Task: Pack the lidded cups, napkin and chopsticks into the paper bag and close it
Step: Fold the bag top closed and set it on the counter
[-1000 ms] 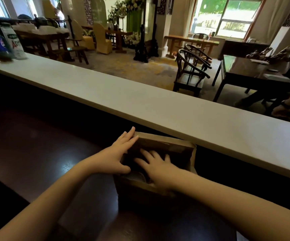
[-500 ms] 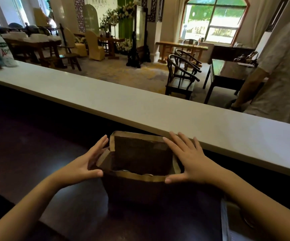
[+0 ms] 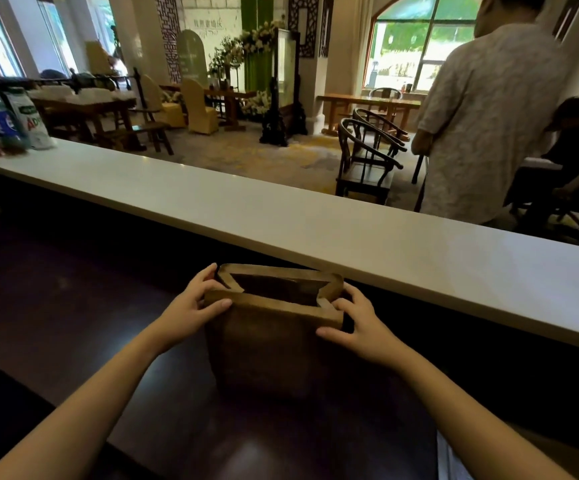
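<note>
A brown paper bag (image 3: 264, 344) stands upright on the dark counter (image 3: 73, 306), its mouth narrowed to a slit with the side gussets folded inward. My left hand (image 3: 191, 306) grips the bag's top left corner, thumb on the near panel and fingers behind. My right hand (image 3: 354, 320) pinches the top right corner the same way. The inside of the bag is dark, so cups, napkin and chopsticks are hidden from view.
A raised white ledge (image 3: 316, 230) runs just behind the bag. Bottles and a packet (image 3: 7, 119) stand at its far left. A person in a pale shirt (image 3: 482, 126) stands beyond the ledge at right. Something pale (image 3: 451, 459) lies at the lower right edge.
My right hand has come out of the bag. Both hands went to the bag's sides, then took hold of the top corners, and the mouth has narrowed. A person has walked in at right.
</note>
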